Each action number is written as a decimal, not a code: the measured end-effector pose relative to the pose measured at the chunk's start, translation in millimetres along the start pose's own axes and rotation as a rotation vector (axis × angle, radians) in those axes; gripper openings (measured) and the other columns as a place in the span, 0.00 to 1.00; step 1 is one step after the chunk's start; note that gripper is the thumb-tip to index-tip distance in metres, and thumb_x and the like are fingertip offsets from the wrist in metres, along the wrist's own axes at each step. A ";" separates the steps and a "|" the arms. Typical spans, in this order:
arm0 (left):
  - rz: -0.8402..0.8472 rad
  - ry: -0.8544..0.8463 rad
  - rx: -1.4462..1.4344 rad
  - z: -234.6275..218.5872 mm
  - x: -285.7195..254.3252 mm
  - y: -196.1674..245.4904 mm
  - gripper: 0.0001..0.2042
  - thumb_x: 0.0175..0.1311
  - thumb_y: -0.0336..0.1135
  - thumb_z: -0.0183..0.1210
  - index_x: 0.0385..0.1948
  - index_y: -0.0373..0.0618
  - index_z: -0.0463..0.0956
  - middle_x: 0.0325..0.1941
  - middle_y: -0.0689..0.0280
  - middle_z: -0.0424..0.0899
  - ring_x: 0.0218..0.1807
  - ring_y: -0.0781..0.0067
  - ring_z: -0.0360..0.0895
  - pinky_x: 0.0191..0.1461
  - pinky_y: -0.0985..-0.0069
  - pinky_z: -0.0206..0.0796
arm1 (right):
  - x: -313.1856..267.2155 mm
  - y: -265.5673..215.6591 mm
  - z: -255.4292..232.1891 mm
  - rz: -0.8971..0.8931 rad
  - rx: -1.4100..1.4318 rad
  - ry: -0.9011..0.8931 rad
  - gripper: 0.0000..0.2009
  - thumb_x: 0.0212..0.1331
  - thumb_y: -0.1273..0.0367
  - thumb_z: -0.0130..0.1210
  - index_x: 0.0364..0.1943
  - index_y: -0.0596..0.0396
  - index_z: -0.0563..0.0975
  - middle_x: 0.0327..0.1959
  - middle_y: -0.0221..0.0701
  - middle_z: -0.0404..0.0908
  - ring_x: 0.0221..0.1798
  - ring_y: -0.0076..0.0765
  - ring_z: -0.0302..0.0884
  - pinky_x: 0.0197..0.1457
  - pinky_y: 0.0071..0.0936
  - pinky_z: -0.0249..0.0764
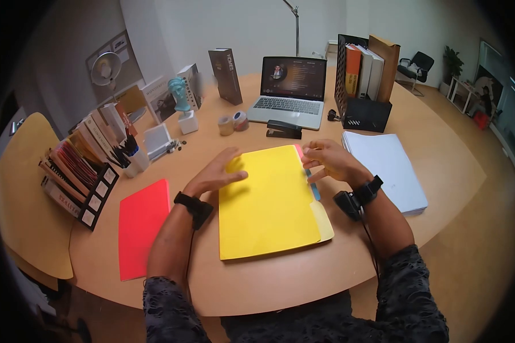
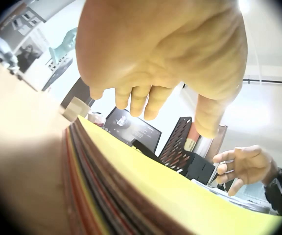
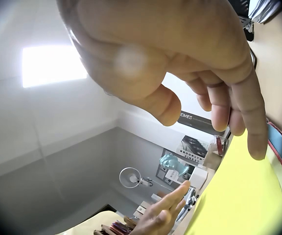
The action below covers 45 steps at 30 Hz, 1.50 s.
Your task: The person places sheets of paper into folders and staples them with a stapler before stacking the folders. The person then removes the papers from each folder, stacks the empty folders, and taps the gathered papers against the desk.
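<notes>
- Far left: flat bright-red rectangular folder [image 1: 143, 228] on the pale wooden surface [image 1: 252, 288].
- My left grip [image 1: 216, 174]: spread, pinching nothing, by the left edge of the stack.
- Between my grips: thick yellow-topped folder stack [image 1: 269, 211], flat, coloured paper tabs [image 1: 315, 192] out right. Step looks like lining it up, my read.
- My right grip [image 1: 333, 161]: fingers loosely bent, holding nothing; at the tabbed edge, can't tell contact. Next move calls for even pressure from both sides, sparing the tabs.

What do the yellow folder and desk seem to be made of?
Yellow folder: likely matte card, since it lies flat with a thin, crisp edge. Desk: smooth, possibly laminate or varnished wood, judging by its even tan surface.
</notes>
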<state>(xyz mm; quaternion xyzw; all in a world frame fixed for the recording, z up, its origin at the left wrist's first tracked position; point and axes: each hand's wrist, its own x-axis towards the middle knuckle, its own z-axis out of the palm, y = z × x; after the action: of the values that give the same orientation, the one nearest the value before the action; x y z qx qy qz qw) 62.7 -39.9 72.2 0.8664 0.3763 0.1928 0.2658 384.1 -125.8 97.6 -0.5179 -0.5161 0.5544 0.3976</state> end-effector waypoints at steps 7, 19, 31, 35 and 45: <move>-0.131 -0.116 0.122 15.8 11.3 -6.0 0.46 0.50 0.55 0.68 0.67 0.35 0.59 0.75 0.47 0.51 0.78 0.51 0.45 0.79 0.65 0.37 | 5.6 6.6 -2.0 0.023 -0.037 -0.015 0.17 0.66 0.64 0.53 0.50 0.65 0.71 0.47 0.40 0.71 0.53 0.38 0.71 0.46 0.46 0.82; -0.024 0.209 -1.076 13.2 15.4 -50.6 0.30 0.58 0.21 0.48 0.66 0.31 0.58 0.69 0.52 0.65 0.71 0.59 0.62 0.70 0.70 0.59 | -1.7 -49.9 67.4 -0.393 0.338 -0.408 0.21 0.73 0.61 0.45 0.63 0.60 0.67 0.62 0.37 0.71 0.61 0.37 0.72 0.61 0.37 0.73; 0.424 0.541 -1.564 43.7 3.7 -70.5 0.09 0.67 0.36 0.55 0.38 0.38 0.76 0.35 0.64 0.78 0.41 0.76 0.76 0.50 0.79 0.73 | -41.3 -3.3 -65.6 -0.211 -1.156 0.369 0.27 0.53 0.54 0.60 0.48 0.66 0.77 0.46 0.51 0.81 0.48 0.54 0.79 0.52 0.40 0.74; 0.408 0.518 -1.581 55.3 7.9 -64.8 0.09 0.67 0.36 0.55 0.38 0.38 0.76 0.36 0.64 0.78 0.42 0.76 0.75 0.50 0.79 0.73 | -59.3 23.0 -94.6 -0.044 -1.217 0.439 0.31 0.49 0.50 0.61 0.47 0.67 0.77 0.46 0.51 0.81 0.49 0.54 0.79 0.53 0.42 0.74; 0.345 0.480 -1.547 54.2 8.4 -65.3 0.09 0.67 0.36 0.56 0.38 0.38 0.76 0.37 0.64 0.78 0.43 0.76 0.75 0.51 0.78 0.72 | -69.0 31.5 -90.9 0.192 -1.272 0.327 0.35 0.44 0.47 0.64 0.48 0.66 0.77 0.47 0.51 0.80 0.51 0.53 0.79 0.55 0.39 0.74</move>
<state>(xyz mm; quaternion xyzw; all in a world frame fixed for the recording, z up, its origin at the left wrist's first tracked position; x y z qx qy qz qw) 61.2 -13.1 -8.7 0.4195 0.0457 0.6151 0.6660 486.7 -183.3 84.2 -0.7727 -0.6274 0.0886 0.0364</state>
